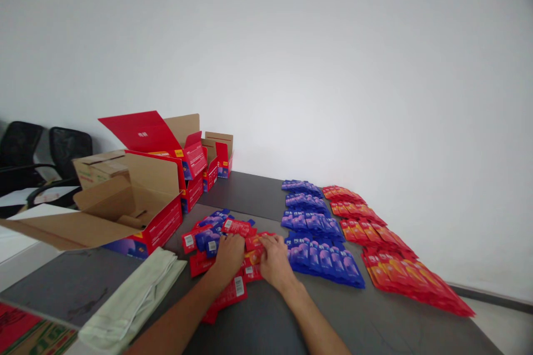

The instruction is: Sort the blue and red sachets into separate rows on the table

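**Inspector A:** Far left of the frame: two chairs (41, 155). Centre left, open boxes (137, 205) stand with flaps up, mouths toward the person; a folded cloth (133, 294) lies at the lower left table edge.

**Inspector B:** And the hands?

**Inspector A:** Lower centre. Left hand (229, 255) lies flat, fingers spread on the loose packets (216, 238); right hand (275, 260) likewise, palm down, just beside. Neither visibly grips anything.

**Inspector B:** Right of them?

**Inspector A:** Blue packets (316, 227) in overlapped rows, then red packets (387, 244), sorted by colour, presumably for counting. Bare table (266, 321) remains below the hands; the red rows run close to the right edge.
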`<state>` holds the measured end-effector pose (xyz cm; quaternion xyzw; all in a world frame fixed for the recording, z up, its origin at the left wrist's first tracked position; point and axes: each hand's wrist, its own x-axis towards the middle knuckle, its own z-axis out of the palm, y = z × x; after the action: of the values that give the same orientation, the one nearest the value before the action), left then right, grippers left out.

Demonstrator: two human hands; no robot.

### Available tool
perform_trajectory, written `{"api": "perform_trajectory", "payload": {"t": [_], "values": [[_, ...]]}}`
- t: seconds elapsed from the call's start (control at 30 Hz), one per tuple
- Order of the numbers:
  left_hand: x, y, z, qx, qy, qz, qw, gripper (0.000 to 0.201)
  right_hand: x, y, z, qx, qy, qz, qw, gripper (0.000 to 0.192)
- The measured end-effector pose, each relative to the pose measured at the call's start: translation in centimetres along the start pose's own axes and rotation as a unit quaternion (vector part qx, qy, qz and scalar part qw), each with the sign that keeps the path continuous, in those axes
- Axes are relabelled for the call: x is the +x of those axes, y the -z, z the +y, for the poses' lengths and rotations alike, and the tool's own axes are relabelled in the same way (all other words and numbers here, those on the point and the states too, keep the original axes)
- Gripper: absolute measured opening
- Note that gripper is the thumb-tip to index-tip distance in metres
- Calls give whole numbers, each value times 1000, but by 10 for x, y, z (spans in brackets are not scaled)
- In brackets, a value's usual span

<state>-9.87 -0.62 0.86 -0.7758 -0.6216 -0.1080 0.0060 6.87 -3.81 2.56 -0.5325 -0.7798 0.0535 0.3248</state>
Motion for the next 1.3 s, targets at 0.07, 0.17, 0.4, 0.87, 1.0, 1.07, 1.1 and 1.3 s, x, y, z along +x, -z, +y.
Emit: {"api": "perform_trajectory", "payload": {"t": [0.07,0.17,0.4,0.87,1.0,1.07,1.1,1.3], "values": [[1,3,3,11,-8,4,1000,34,-2,0,4,1,0,4,1000,49],[3,12,9,6,-3,25,1000,35,-3,0,10,7,1,9,1000,49],[12,30,14,-78,28,63,995,29,-6,-4,21,49,-16,20,998,41],[47,16,54,-554,53,57,829,22,0,24,37,286,-140,64,946,39],[47,13,68,-622,11,-10,783,30,-4,28,50,317,-167,65,931,37],[48,10,72,-618,-16,-17,786,32,-7,29,53,324,-173,62,928,35],[48,9,74,-609,-19,-12,793,32,-8,29,53,328,-175,64,926,35],[49,-3,81,-594,-20,-10,804,30,-8,31,47,347,-172,87,918,37]]}}
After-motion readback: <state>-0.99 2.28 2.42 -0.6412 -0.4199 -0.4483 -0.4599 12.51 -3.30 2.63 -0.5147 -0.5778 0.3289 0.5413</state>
